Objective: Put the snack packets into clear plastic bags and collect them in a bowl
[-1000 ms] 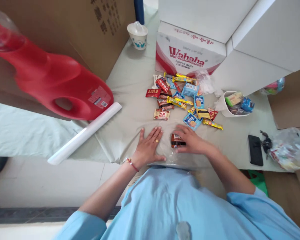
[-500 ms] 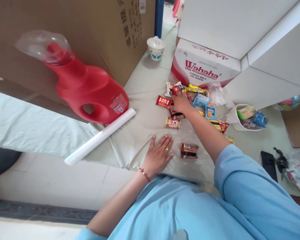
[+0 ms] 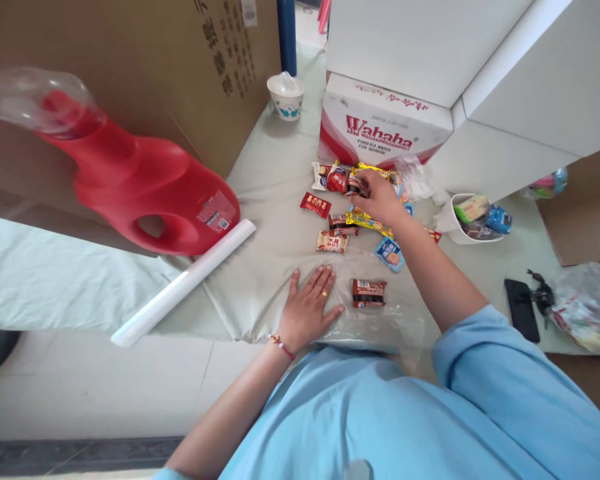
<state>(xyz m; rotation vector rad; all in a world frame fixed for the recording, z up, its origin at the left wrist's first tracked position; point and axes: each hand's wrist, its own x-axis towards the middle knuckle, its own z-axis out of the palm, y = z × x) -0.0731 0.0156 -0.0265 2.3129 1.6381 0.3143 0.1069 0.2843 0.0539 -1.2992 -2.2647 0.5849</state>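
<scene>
My right hand (image 3: 381, 199) reaches into the pile of wrapped snacks, its fingers closed on a small brown snack packet (image 3: 355, 186). Left of that packet are a red packet (image 3: 337, 179) and a white-and-brown packet (image 3: 320, 175). Nearer to me are a red-wrapped snack (image 3: 315, 204), a cream-wrapped one (image 3: 333, 242), a yellow packet (image 3: 369, 221) and a blue packet (image 3: 390, 253). My left hand (image 3: 310, 305) lies flat on the covered table, fingers spread and holding nothing. To its right is a brown packet (image 3: 369, 293). My right hand and forearm hide part of the pile.
A red jug (image 3: 180, 177) and a white roll (image 3: 190, 283) are on the left. Behind the snacks stands a Wahaba carton (image 3: 385, 127), with a paper cup (image 3: 285, 100) farther back. To the right are a white tub (image 3: 453, 223) of snacks and a black phone (image 3: 521, 310).
My right hand now grips a brown packet. The yellow and blue packets have shifted toward me within the pile. My left hand stays flat on the table, while the view has turned slightly.
</scene>
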